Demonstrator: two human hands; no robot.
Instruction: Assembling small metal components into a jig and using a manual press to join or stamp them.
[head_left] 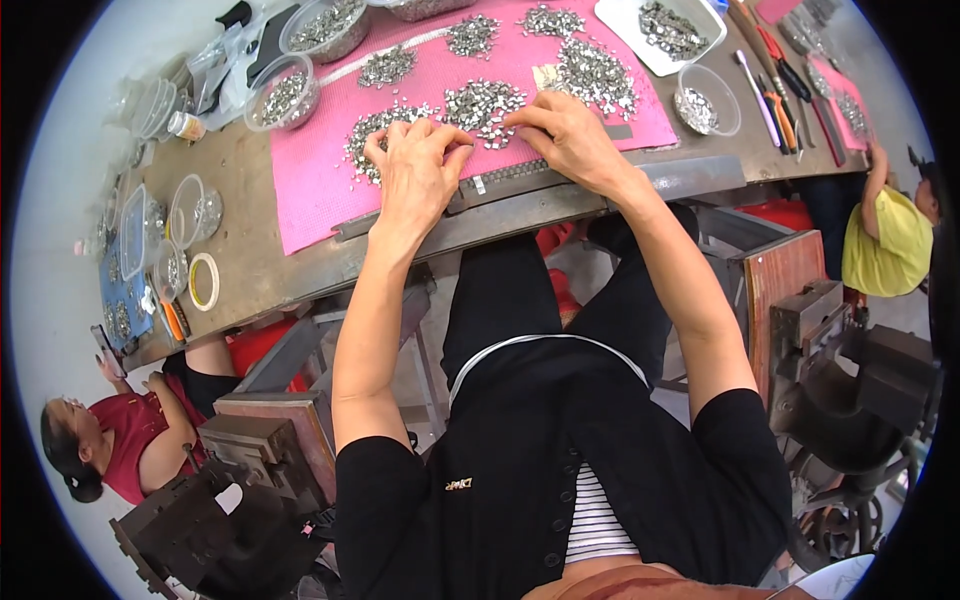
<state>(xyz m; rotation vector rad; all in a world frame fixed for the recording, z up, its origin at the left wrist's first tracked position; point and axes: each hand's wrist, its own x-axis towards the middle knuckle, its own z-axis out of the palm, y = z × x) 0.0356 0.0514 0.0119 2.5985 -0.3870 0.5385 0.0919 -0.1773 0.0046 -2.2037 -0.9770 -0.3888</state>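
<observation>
Several heaps of small silvery metal pieces [484,108] lie on a pink textured mat [310,200]. My left hand [415,165] rests over the near left heap, thumb and forefinger drawn together at its right side. Whatever sits between those fingertips is too small to name. From the right, my right hand [575,140] reaches to the edge of the middle heap, its thumb and fingers closed in a pinch. I cannot make out what it holds. Just below both hands, a long dark metal strip [510,185] with a row of small parts runs along the table's front edge.
Clear plastic tubs [283,92] of metal pieces stand at the back left, and a white tray [690,20] at the back right. Pliers [778,112] and other hand tools lie to the right. A tape roll [204,281] is at left. People sit on both sides.
</observation>
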